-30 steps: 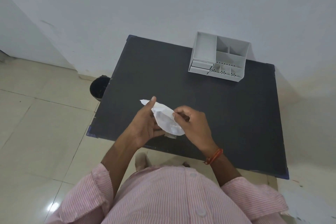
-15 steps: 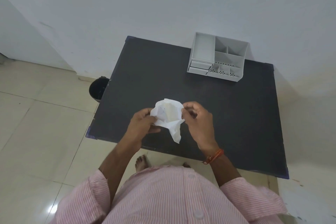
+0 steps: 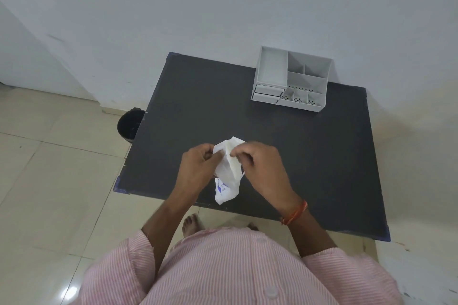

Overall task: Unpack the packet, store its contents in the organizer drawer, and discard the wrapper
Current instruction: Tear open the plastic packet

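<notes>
Dark table (image 3: 309, 156) against a white wall, tiled floor below. White packet (image 3: 226, 173) held above the table's near edge, between both hands. My left hand (image 3: 198, 168) pinches its left side; my right hand (image 3: 260, 166) pinches the top, fingers curled. Grey organizer (image 3: 292, 82) far right, well apart. Black bin (image 3: 128, 125) at the table's left.

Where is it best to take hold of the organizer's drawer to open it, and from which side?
Take the drawer front, at the lower left of the organizer, from the near side of the table. It faces the person, and the organizer walls close off the other sides. No handle is visible, so probably pinch its edges.
</notes>
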